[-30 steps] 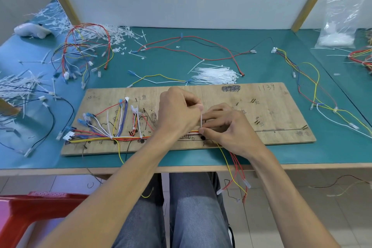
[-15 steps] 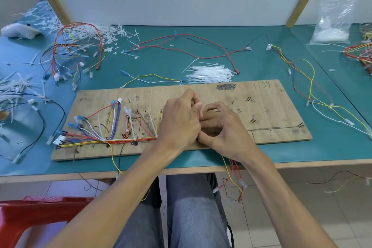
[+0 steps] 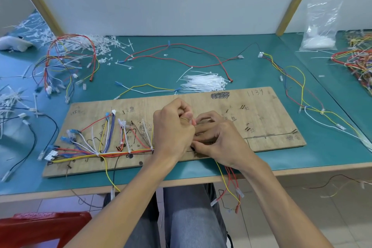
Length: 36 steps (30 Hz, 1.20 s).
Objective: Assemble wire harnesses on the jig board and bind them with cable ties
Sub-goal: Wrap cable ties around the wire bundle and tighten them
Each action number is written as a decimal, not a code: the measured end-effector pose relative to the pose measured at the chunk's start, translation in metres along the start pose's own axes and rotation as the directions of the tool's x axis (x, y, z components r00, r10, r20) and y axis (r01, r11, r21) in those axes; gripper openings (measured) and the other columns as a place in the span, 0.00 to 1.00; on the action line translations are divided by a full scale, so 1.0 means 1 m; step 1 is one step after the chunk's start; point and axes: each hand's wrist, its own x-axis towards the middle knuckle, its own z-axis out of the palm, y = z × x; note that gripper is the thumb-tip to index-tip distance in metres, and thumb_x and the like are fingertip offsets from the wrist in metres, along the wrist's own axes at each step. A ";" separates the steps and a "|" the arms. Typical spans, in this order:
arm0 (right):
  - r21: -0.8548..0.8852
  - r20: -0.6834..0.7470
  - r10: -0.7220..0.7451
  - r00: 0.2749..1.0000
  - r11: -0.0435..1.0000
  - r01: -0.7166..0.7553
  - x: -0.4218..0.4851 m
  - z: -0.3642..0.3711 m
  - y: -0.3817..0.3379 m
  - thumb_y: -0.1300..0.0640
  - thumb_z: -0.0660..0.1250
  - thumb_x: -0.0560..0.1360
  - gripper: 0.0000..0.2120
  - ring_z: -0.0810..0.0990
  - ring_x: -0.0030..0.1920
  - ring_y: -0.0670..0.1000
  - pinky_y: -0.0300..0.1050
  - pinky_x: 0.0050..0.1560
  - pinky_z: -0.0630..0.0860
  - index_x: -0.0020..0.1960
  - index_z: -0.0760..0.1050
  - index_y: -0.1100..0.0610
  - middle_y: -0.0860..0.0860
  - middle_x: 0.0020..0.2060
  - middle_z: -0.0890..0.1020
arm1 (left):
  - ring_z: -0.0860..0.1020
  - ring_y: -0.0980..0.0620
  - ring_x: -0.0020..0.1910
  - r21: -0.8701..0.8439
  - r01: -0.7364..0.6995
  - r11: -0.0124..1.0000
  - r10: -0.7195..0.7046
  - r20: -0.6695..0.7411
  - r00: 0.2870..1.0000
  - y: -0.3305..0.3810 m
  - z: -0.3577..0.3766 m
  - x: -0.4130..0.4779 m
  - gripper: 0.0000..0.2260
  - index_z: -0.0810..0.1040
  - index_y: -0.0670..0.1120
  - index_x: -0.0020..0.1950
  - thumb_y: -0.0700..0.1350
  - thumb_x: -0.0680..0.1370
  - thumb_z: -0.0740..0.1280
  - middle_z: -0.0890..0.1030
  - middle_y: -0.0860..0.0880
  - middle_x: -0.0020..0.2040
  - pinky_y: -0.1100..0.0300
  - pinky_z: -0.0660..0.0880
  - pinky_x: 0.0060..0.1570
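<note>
Left hand [image 3: 173, 133] and right hand [image 3: 221, 143] are now pressing close together, and the white cable tie [image 3: 193, 122] that was standing up between them is mostly hiding. The green table [image 3: 261, 70] is holding the wooden jig board [image 3: 271, 127]. The wire harness [image 3: 112, 153] is lying along the board's near edge and running under the hands. The left hand is curling tight, its thumb pinching the cable tie. The right hand is curling over the wires; I cannot tell what it is gripping.

Teal table [image 3: 251, 74]; red stool [image 3: 40, 227] below its near-left edge; white partition [image 3: 171, 0] behind its far edge; tiled floor [image 3: 302, 217] beneath.
</note>
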 end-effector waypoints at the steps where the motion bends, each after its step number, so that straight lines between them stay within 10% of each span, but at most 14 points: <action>1: 0.007 0.008 0.010 1.000 1.000 -0.010 0.000 0.000 0.000 0.62 0.79 0.73 0.07 0.76 0.63 0.52 0.52 0.63 0.76 0.47 0.90 0.52 0.38 0.46 0.88 | 0.81 0.55 0.31 0.005 0.005 1.000 -0.005 0.003 1.000 0.000 -0.002 0.000 0.13 0.77 0.49 0.37 0.32 0.74 0.68 0.82 0.55 0.30 0.53 0.78 0.39; 7: 0.028 -0.018 0.161 0.987 0.987 -0.161 0.000 -0.002 -0.005 0.59 0.83 0.69 0.08 0.79 0.62 0.44 0.51 0.65 0.77 0.46 0.90 0.50 0.37 0.47 0.88 | 0.83 0.61 0.40 0.080 -0.050 0.996 0.039 0.141 0.989 0.006 -0.034 -0.004 0.06 0.81 0.51 0.44 0.42 0.79 0.73 0.85 0.59 0.38 0.55 0.79 0.51; 15: 0.169 -0.259 0.207 0.943 0.971 -0.167 -0.003 -0.003 -0.029 0.54 0.78 0.76 0.13 0.83 0.62 0.49 0.56 0.66 0.79 0.59 0.84 0.54 0.45 0.59 0.85 | 0.80 0.58 0.43 0.087 -0.177 0.980 0.182 -0.054 0.982 -0.015 -0.098 -0.083 0.02 0.82 0.54 0.50 0.49 0.80 0.74 0.82 0.60 0.45 0.72 0.72 0.39; 24: -0.204 -0.479 -0.035 0.877 0.976 -0.072 -0.048 0.074 -0.122 0.58 0.76 0.76 0.08 0.75 0.47 0.51 0.46 0.50 0.74 0.50 0.77 0.56 0.48 0.46 0.77 | 0.77 0.52 0.36 0.321 0.265 0.909 -0.089 -0.473 0.877 -0.087 -0.173 -0.135 0.11 0.71 0.54 0.49 0.58 0.81 0.68 0.76 0.55 0.35 0.51 0.75 0.38; 27: -0.276 -0.360 -0.131 0.924 0.961 0.029 -0.067 0.105 -0.142 0.51 0.72 0.80 0.07 0.76 0.44 0.50 0.44 0.48 0.74 0.47 0.78 0.54 0.46 0.41 0.79 | 0.78 0.41 0.39 0.358 0.382 0.852 -0.209 -0.436 0.875 -0.100 -0.174 -0.148 0.15 0.66 0.51 0.50 0.57 0.79 0.69 0.78 0.51 0.38 0.45 0.75 0.41; 31: -0.348 0.043 0.339 0.940 0.887 -0.304 -0.080 0.151 -0.137 0.32 0.59 0.81 0.18 0.83 0.48 0.50 0.52 0.50 0.80 0.56 0.75 0.45 0.42 0.44 0.83 | 0.84 0.43 0.44 0.176 0.451 0.875 -0.373 -0.348 0.860 -0.106 -0.158 -0.159 0.14 0.67 0.50 0.50 0.55 0.80 0.70 0.84 0.50 0.41 0.42 0.80 0.49; 36: 0.035 0.237 0.419 0.876 0.898 -0.439 -0.079 0.165 -0.126 0.44 0.64 0.84 0.10 0.83 0.52 0.39 0.38 0.53 0.78 0.54 0.83 0.44 0.39 0.46 0.87 | 0.87 0.44 0.36 -0.336 0.428 0.839 -0.511 -0.217 0.832 -0.103 -0.154 -0.161 0.09 0.69 0.47 0.49 0.43 0.83 0.69 0.87 0.45 0.39 0.46 0.86 0.38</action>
